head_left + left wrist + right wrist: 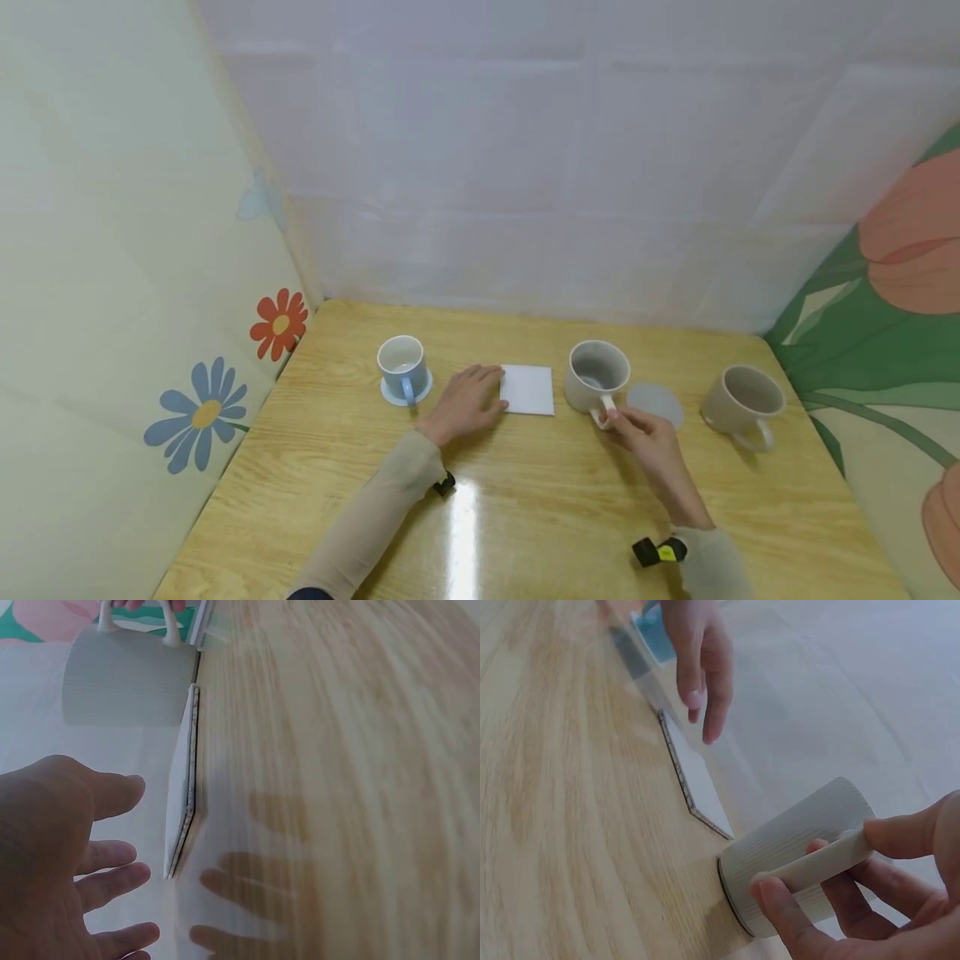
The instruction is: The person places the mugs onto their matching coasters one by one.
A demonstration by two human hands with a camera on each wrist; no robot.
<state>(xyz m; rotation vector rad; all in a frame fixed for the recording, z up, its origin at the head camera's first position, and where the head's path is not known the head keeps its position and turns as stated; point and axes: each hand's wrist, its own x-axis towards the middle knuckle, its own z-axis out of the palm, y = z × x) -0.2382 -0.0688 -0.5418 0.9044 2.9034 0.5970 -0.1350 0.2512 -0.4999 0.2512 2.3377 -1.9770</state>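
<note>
My right hand [648, 442] pinches the handle of a pale ribbed mug [597, 371] between thumb and fingers. In the right wrist view the mug's base is at or just above the tabletop; I cannot tell whether it touches. To its left lies a white square coaster [527, 390] with a layered edge, tilted-looking in the left wrist view. Beside that coaster's left edge is my left hand [468, 402], palm down and fingers loosely extended. Its fingers [112, 889] look apart from the coaster, holding nothing.
A blue-and-white mug [401, 367] stands on a light blue round coaster [391, 395] at the left. Right of the held mug lies a grey round coaster [656, 404]. Farther right is a beige mug [742, 402] on the wooden table [570, 517]. Cloth backdrops [525, 167] border the table.
</note>
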